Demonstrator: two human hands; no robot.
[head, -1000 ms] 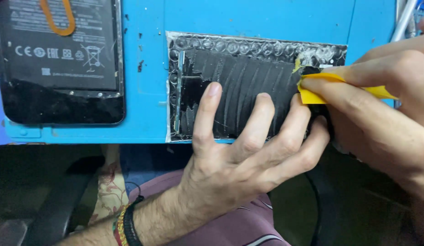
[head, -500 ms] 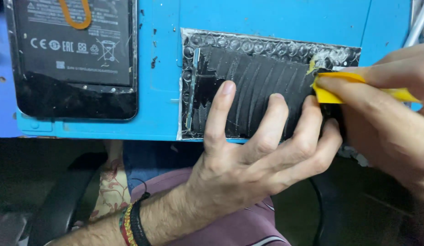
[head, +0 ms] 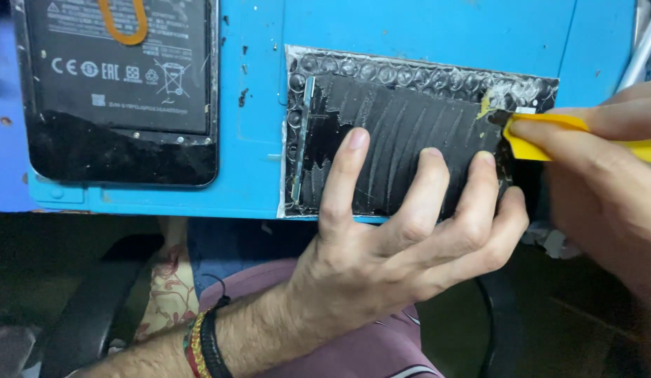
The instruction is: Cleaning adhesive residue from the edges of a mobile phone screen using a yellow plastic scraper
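Note:
A black flat panel (head: pixel 402 126) streaked with glue residue lies on a sheet of bubble wrap (head: pixel 381 70) on a blue work mat (head: pixel 423 28). My left hand (head: pixel 402 231) presses on the panel with three fingers spread flat, holding it still. My right hand (head: pixel 605 182) pinches a yellow plastic scraper (head: pixel 542 136), whose edge touches the panel's right end, where yellowish residue sits. A second device, an opened phone (head: pixel 122 84) with its black battery exposed and an orange loop on top, lies at the mat's left.
The mat's front edge (head: pixel 164 206) runs just below the panel, with my lap and a dark chair arm (head: pixel 87 308) beneath it. A metal rod (head: pixel 644 49) crosses the top right corner. A black cable (head: pixel 490 322) hangs below the right side.
The view has shifted so the panel and phone sit further right in frame. My right hand and scraper stay at the panel's right end; my left fingers remain pressed on it.

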